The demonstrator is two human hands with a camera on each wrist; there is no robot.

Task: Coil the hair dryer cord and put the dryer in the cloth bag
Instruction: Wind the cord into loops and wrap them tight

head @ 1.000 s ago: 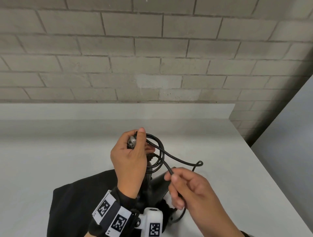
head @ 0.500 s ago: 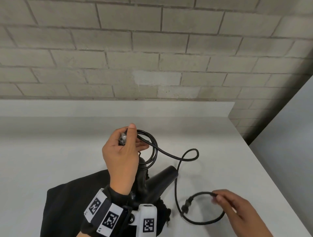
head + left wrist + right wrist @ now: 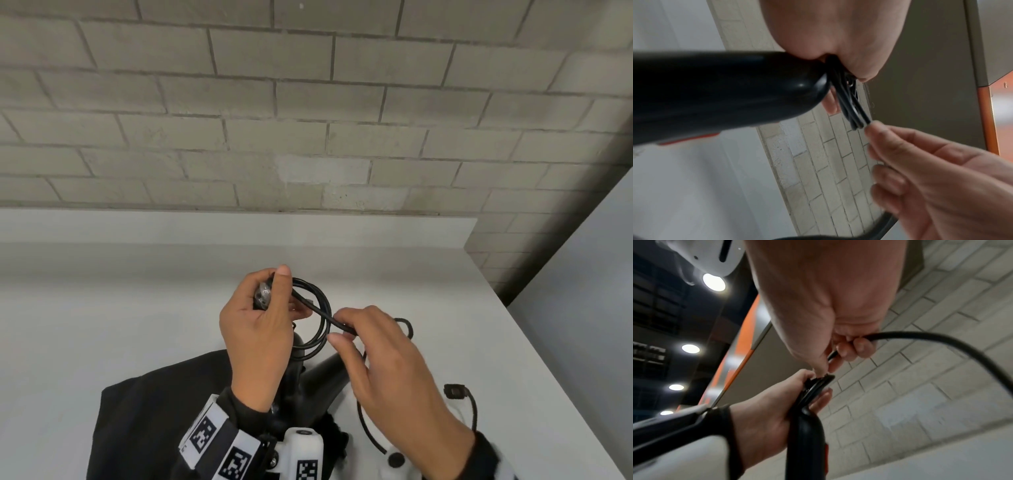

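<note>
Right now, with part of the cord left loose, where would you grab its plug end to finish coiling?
Probably by the cord just behind the plug, from the right: it arches clear of the table there, beyond the right hand.

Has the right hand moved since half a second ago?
Yes. The right hand has come up and left from the table's near right edge to the coil at the left hand, pinching the cord.
</note>
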